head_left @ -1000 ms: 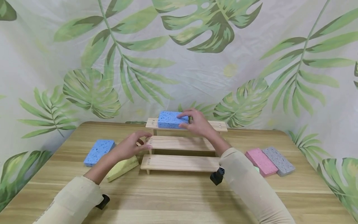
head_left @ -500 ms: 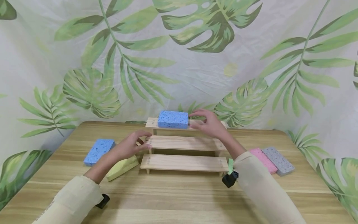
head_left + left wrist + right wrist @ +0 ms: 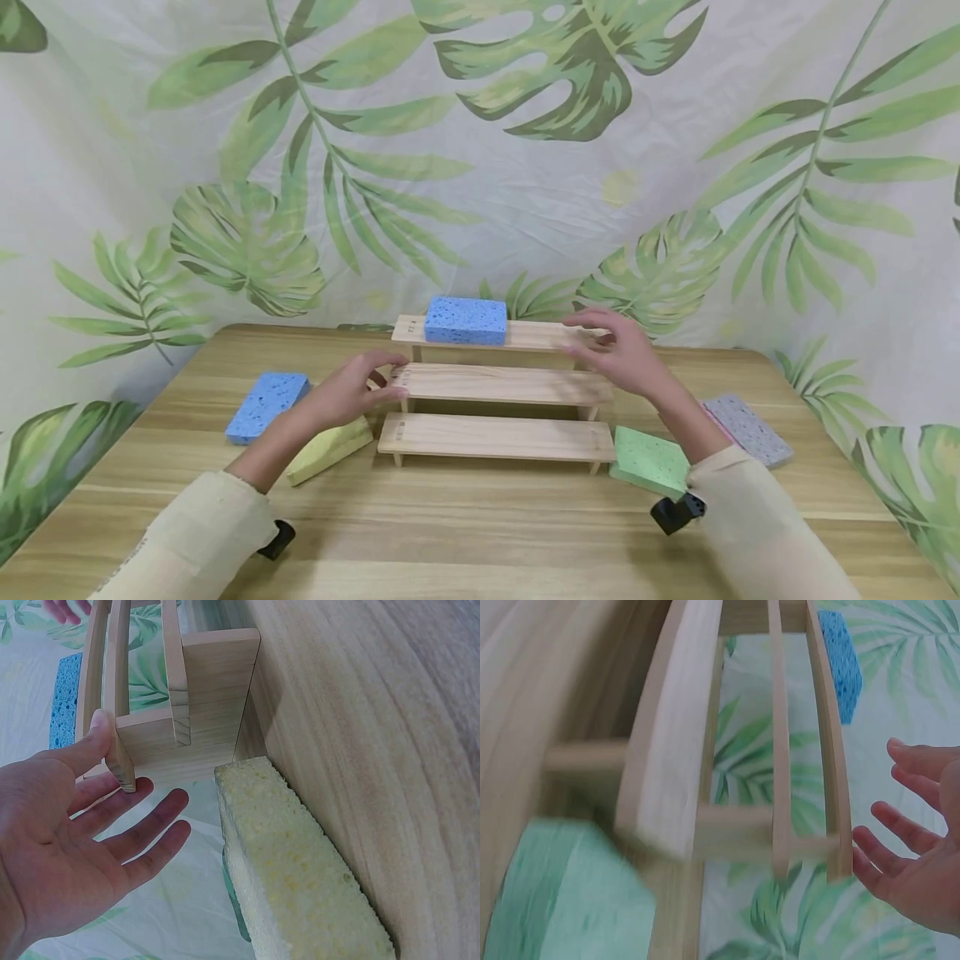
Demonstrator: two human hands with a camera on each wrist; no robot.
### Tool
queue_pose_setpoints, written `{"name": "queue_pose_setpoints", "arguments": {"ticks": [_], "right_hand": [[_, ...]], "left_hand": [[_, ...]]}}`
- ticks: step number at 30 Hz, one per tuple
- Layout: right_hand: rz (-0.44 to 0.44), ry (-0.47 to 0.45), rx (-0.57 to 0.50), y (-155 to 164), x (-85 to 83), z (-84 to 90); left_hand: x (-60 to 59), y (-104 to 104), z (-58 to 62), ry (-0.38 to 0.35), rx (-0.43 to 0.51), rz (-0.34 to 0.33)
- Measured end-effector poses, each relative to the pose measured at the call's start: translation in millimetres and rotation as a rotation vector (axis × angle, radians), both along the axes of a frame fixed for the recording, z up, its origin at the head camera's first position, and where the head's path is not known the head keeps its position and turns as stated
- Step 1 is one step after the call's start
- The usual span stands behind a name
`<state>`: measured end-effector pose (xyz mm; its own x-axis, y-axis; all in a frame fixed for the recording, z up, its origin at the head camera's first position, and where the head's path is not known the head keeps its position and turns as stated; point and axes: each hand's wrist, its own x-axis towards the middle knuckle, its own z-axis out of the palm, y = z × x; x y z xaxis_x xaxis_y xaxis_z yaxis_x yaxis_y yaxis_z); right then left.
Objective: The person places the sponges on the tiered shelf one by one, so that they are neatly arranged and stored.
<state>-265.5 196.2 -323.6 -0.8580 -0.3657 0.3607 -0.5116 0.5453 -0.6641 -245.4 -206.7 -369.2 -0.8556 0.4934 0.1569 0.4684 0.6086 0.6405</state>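
Observation:
A three-tier wooden stand (image 3: 495,437) stands on the table, with a blue sponge (image 3: 465,321) flat on the left part of its top tier. My left hand (image 3: 351,392) pinches the left end of the middle tier, thumb on one face and index finger on the other; its remaining fingers are spread, as the left wrist view (image 3: 82,825) shows. My right hand (image 3: 618,354) hovers by the right end of the top tier, fingers loosely bent and holding nothing. A gap separates it from the blue sponge (image 3: 841,666) in the right wrist view.
Left of the stand lie a second blue sponge (image 3: 266,407) and a yellow sponge (image 3: 330,450), partly behind my left arm. On the right are a green sponge (image 3: 648,460) and a grey sponge (image 3: 748,429); my right arm hides most of a pink one. A leaf-patterned cloth (image 3: 517,208) hangs behind.
My right hand has let go of the blue sponge on the top tier and moved right, uncovering the green sponge. My left hand keeps its place on the stand.

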Motion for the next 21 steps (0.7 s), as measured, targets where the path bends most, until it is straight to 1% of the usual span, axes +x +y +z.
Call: {"name": "queue_pose_setpoints", "arguments": {"ticks": [6, 9, 16, 21], "right_hand": [[-0.063, 0.012, 0.047, 32.9, 11.2, 1.5], [-0.075, -0.011, 0.068, 47.9, 15.7, -1.3], [-0.072, -0.094, 0.133, 71.4, 29.4, -14.1], [-0.039, -0.126, 0.156, 81.3, 36.5, -25.1]], "left_hand": [[-0.3, -0.9, 0.4, -0.009, 0.004, -0.006], [-0.9, -1.3, 0.1, -0.014, 0.005, -0.007], [-0.9, -0.6, -0.4, -0.019, 0.01, -0.001], [-0.2, 0.4, 0.4, -0.011, 0.011, -0.002]]}}
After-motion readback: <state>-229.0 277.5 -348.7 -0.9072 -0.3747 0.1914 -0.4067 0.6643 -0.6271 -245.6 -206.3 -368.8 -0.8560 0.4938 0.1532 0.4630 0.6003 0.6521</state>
